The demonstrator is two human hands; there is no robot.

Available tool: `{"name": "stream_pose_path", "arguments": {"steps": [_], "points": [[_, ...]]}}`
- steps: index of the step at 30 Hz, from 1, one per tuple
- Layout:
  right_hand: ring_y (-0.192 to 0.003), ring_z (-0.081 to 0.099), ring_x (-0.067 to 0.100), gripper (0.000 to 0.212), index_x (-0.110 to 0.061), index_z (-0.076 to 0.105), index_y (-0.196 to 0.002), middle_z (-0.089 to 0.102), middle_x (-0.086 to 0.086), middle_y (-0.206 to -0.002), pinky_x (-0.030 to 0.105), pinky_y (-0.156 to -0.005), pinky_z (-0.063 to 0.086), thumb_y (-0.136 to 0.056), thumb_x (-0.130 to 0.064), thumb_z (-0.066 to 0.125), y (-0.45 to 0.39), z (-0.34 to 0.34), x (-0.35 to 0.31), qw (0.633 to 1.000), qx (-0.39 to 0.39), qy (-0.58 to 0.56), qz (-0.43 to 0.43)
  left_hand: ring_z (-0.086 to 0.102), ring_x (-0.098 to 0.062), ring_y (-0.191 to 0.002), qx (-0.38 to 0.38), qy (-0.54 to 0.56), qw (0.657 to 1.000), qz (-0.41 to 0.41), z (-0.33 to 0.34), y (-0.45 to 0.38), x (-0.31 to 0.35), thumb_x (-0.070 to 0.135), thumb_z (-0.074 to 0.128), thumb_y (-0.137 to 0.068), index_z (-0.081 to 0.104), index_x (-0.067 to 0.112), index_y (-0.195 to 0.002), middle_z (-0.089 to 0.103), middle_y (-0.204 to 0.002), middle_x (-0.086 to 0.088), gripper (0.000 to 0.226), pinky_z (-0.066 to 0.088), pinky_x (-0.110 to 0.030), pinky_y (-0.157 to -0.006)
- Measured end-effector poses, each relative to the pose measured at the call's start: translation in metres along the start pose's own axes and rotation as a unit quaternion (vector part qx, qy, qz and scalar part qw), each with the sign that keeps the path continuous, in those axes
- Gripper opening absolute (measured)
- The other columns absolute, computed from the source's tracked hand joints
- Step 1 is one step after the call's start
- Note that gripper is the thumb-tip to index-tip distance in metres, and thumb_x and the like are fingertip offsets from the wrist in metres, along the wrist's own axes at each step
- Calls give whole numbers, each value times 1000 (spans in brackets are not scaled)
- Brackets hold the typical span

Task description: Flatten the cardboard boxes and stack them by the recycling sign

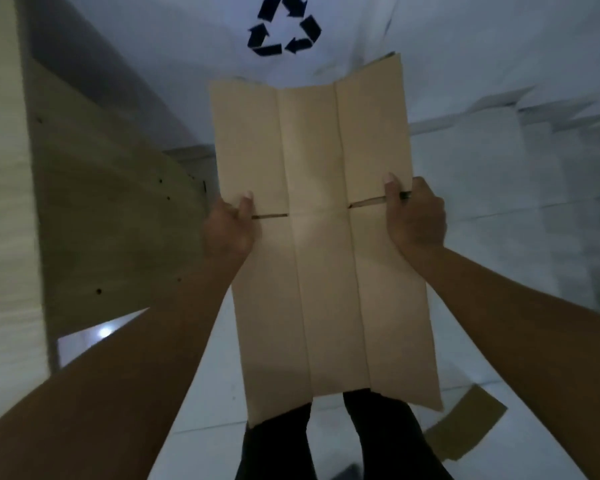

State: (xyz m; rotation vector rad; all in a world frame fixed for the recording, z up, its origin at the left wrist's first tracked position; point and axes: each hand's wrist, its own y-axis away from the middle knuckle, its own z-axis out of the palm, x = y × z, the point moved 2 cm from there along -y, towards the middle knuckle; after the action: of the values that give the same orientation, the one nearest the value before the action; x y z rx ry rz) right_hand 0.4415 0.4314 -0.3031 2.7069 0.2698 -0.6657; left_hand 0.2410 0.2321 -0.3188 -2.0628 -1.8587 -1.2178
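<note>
My left hand (227, 230) and right hand (416, 216) grip the flattened box (319, 237) by its edges, below the sign (284, 26); a cardboard scrap (465, 424) lies on the floor (205, 393).

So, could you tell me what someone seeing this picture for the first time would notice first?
Most likely the flattened cardboard box, held out in the middle of the view, with the left hand and the right hand gripping its side edges at the slits. Next, the dark recycling sign on the white wall at the top. Another cardboard piece lies on the floor at lower right.
</note>
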Motion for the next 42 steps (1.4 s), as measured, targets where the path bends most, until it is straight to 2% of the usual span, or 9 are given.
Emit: {"name": "stream_pose_path", "arguments": {"steps": [5,11,14,19,25,29,35,38,42], "points": [[-80,49,28,51,-10,53,-99,55,11,-88,35,-68,36,-99,-60,41,-68,81,32,1000,-28,4,-14,60,-28,-97,50,29,998,-40,73,-42,-31,36,53,-100,57,-8,-106,65,-102,-24,45,29,-16,-70],[-81,58,32,54,-8,56,-109,61,15,-90,37,-68,43,-99,-59,40,-116,199,104,998,-55,23,-15,59,-39,-111,78,-3,994,-73,179,-94,-122,55,51,-94,52,0,-126,63,-120,-22,64,46,-38,-87],[-79,57,31,54,-9,56,-109,61,13,-90,36,-67,43,-99,-60,40,-134,254,133,998,-56,22,-14,61,-39,-101,71,-7,994,-80,224,-121,-164,52,49,-96,53,0,-114,65,-110,-22,55,41,-35,-73],[-81,61,30,49,-10,55,-106,63,10,-91,39,-71,51,-101,-57,39,-175,331,159,998,-60,-12,-25,62,-33,-104,68,29,995,-62,276,-177,-203,50,51,-96,53,4,-123,65,-117,-16,53,45,-31,-80],[-85,59,30,46,-13,53,-103,61,10,-96,38,-72,48,-101,-57,40,-225,403,168,997,-46,-44,-43,62,-29,-106,100,45,993,-34,317,-244,-225,45,55,-96,52,7,-125,65,-119,-12,49,43,-28,-81],[-91,60,30,44,-13,52,-102,59,10,-97,34,-73,42,-101,-55,40,-246,442,162,995,-51,-74,-39,60,-34,-112,126,13,992,-30,322,-287,-245,50,56,-93,50,4,-130,62,-124,-18,59,47,-38,-91],[-106,60,33,48,-12,47,-132,62,12,-120,35,-78,38,-102,-49,44,-262,470,152,997,16,-37,-67,61,-32,-104,175,-15,984,7,329,-321,-260,51,53,-95,53,6,-123,64,-117,-15,53,39,-29,-76],[-112,56,33,51,-16,38,-145,55,12,-128,41,-85,43,-102,-45,41,-265,480,153,988,62,20,-138,58,-34,-108,208,-63,975,42,338,-329,-267,52,47,-97,49,5,-128,61,-119,-17,57,39,-33,-82],[-122,45,34,57,-25,44,-146,44,14,-137,47,-99,37,-97,-54,47,-272,494,159,967,81,81,-229,35,-36,-133,214,-161,957,111,355,-327,-276,56,44,-96,36,22,-148,38,-144,-19,63,27,-52,-106]]}}
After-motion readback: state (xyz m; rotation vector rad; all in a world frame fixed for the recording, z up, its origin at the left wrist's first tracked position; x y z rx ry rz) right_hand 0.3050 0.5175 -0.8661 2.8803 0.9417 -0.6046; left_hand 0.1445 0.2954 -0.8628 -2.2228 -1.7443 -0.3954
